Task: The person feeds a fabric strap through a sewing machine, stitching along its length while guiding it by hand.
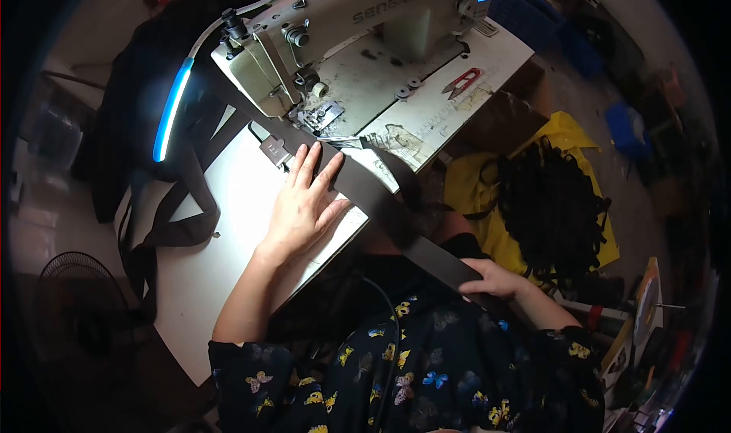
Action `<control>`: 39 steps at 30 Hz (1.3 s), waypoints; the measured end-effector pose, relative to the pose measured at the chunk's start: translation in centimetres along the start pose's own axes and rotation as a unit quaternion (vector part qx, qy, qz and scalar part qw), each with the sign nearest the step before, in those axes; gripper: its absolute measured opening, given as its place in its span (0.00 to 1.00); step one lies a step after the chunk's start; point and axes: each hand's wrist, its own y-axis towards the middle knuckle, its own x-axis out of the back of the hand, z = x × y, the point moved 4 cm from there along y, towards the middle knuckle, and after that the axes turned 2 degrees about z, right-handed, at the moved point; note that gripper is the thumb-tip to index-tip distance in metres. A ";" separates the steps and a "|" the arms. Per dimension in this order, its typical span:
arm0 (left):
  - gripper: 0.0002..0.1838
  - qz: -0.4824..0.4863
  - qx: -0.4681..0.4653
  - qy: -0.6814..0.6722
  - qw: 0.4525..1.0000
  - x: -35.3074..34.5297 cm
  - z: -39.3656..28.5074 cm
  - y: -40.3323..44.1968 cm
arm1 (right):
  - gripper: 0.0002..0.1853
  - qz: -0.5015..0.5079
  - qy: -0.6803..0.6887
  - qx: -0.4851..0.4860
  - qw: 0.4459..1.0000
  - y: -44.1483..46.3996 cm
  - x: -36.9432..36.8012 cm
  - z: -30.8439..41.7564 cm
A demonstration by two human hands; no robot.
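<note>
We see a dark strap [369,188] running from just beside the sewing machine's needle area, over the near edge of the white surface [228,242], and down toward the person's lap. The left grip [299,204] is spread and open, fingertips laid flat on the strap; the right grip [493,279] is closed on its lower part, thumb on top. Near the left fingertips we find a small metal block [272,151]. Above stands the sewing machine [327,14], with red-handled snips [462,84] to its right. Further right, we notice a black heap [548,204] on yellow sheeting [567,128].
</note>
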 end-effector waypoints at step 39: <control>0.35 -0.008 0.008 0.008 1.000 0.0 -0.2 0.1 | 0.16 -0.216 -0.179 0.215 0.935 1.7 3.1 3.5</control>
